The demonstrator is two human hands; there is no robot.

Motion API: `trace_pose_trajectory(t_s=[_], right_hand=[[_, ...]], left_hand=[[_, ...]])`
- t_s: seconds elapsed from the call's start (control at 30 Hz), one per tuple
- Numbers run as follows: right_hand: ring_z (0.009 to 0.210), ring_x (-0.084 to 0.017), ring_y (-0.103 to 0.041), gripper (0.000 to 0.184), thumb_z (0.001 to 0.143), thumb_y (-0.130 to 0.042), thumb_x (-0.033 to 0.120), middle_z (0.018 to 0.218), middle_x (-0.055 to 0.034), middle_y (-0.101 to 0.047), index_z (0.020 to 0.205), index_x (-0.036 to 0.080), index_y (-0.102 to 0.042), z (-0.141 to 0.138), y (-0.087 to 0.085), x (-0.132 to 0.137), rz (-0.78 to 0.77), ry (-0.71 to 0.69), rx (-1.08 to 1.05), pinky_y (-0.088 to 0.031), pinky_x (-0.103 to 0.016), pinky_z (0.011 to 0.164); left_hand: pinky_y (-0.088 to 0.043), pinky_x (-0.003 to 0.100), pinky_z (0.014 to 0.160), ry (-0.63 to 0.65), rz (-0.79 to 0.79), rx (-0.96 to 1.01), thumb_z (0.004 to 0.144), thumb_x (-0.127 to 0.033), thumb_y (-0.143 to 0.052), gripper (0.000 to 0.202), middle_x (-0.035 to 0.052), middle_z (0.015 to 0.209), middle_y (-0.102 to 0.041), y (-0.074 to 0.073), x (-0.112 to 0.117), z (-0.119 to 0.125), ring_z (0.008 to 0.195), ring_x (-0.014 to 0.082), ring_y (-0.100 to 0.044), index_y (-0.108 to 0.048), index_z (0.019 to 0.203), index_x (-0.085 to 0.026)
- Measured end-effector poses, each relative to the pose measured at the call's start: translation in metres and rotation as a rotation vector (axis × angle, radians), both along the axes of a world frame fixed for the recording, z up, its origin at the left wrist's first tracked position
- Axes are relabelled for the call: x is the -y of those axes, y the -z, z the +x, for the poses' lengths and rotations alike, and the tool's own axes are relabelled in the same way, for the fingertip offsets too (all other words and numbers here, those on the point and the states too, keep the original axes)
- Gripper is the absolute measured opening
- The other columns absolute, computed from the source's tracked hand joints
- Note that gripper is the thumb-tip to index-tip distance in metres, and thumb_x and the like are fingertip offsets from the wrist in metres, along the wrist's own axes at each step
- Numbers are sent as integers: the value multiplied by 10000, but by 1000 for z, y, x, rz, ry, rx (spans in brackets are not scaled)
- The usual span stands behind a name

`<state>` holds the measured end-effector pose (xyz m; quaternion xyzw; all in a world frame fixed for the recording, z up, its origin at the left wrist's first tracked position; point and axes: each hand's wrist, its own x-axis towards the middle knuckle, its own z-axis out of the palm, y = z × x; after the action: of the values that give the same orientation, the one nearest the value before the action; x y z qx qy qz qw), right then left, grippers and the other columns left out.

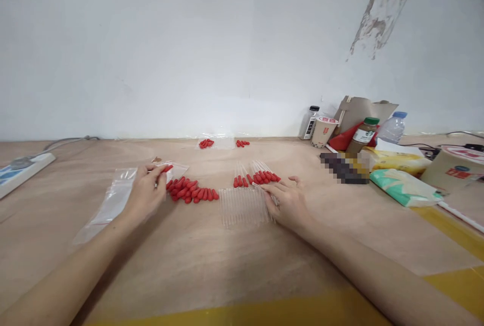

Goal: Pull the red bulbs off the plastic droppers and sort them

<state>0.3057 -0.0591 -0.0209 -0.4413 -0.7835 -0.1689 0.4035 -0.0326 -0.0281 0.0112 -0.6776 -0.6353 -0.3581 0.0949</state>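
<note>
My left hand (pixel 145 189) is closed, pinching a red rubber dropper bulb (pixel 167 168) over the left end of a pile of loose red bulbs (pixel 189 191). Between the fingers of my right hand (pixel 289 204) is a clear dropper tube (pixel 257 184), its near part hidden by the hand. Just beneath that hand lies a row of bare clear tubes (pixel 242 207), side by side. Beyond the row, several droppers with red bulbs fitted (pixel 264 176) lie with their tubes pointing toward the wall. A clear zip bag (pixel 117 200) lies partly behind my left forearm.
Near the wall, two small groups of red bulbs (pixel 206 143) lie by a clear plastic bag (pixel 223 142). At right stand a paper cup (pixel 323 131), bottles (pixel 363 137), a tissue pack (pixel 404 187) and a large paper tub (pixel 449 169). A power strip (pixel 38 162) is far left.
</note>
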Motion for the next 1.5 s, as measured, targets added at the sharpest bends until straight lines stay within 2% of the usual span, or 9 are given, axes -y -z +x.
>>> trace_pose_trajectory(t_s=[0.2, 0.4, 0.67, 0.83, 0.97, 1.1, 1.17, 1.33, 1.5], right_hand=[[692, -133, -532, 154, 806, -523, 184, 662, 8, -670, 782, 228, -669, -3, 8, -4, 79, 10, 115, -218, -372, 876], [707, -147, -498, 151, 802, -529, 227, 625, 2, -638, 709, 215, -647, -9, 6, 2, 37, -24, 226, -229, -373, 824], [763, -179, -504, 297, 769, -555, 486, 710, -26, -647, 825, 219, -671, -9, 2, 8, -54, -113, 231, -229, -408, 841], [804, -190, -503, 369, 758, -543, 543, 758, -30, -636, 906, 228, -664, -6, 4, 8, -100, -136, 248, -226, -424, 860], [813, -196, -496, 396, 748, -544, 561, 781, -42, -628, 923, 227, -665, -3, 4, 9, -119, -133, 271, -215, -439, 871], [813, -195, -492, 412, 744, -546, 569, 783, -44, -621, 933, 223, -668, -3, 4, 8, -122, -132, 275, -213, -441, 868], [809, -191, -490, 407, 746, -542, 575, 775, -39, -617, 912, 228, -674, -3, 3, 8, -123, -138, 268, -218, -436, 862], [802, -179, -488, 382, 770, -528, 568, 786, -38, -619, 835, 227, -685, -2, 2, 8, -103, -157, 233, -230, -413, 854], [779, -151, -501, 293, 825, -520, 467, 788, -25, -621, 792, 230, -688, 1, 0, 5, -43, -126, 138, -229, -389, 882]], left_hand=[[-447, 309, 645, -76, -212, -10, 778, -345, -448, 318, 47, 825, -630, 6, -11, -35, 695, 195, -585, -555, 1019, -167], [-430, 303, 669, -93, -311, -62, 777, -399, -406, 308, 64, 861, -655, 16, -16, -37, 743, 217, -603, -553, 944, -186], [-423, 272, 645, -32, -152, -18, 795, -446, -441, 307, 41, 817, -656, 10, -10, -24, 735, 190, -600, -565, 928, -198], [-429, 276, 648, 45, -200, -65, 806, -443, -447, 290, 24, 805, -675, 12, -10, -21, 742, 196, -605, -625, 840, -216], [-433, 323, 745, 18, -45, -92, 824, -439, -440, 300, 51, 903, -671, 12, -11, -21, 852, 228, -594, -626, 858, -207], [-396, 349, 857, 109, 122, -143, 823, -386, -465, 254, 58, 873, -649, 2, -3, 6, 902, 222, -564, -635, 823, -197], [-396, 365, 845, 205, 84, -212, 819, -364, -470, 244, 50, 847, -637, -6, 2, 32, 857, 215, -556, -648, 786, -201], [-334, 463, 901, 242, -339, -296, 788, -382, -506, 244, 79, 967, -624, -21, -5, 106, 1023, 284, -503, -679, 764, -212], [-371, 544, 833, 177, -556, -258, 801, -436, -522, 356, 128, 828, -652, -15, -35, 147, 951, 355, -557, -676, 655, -151]])
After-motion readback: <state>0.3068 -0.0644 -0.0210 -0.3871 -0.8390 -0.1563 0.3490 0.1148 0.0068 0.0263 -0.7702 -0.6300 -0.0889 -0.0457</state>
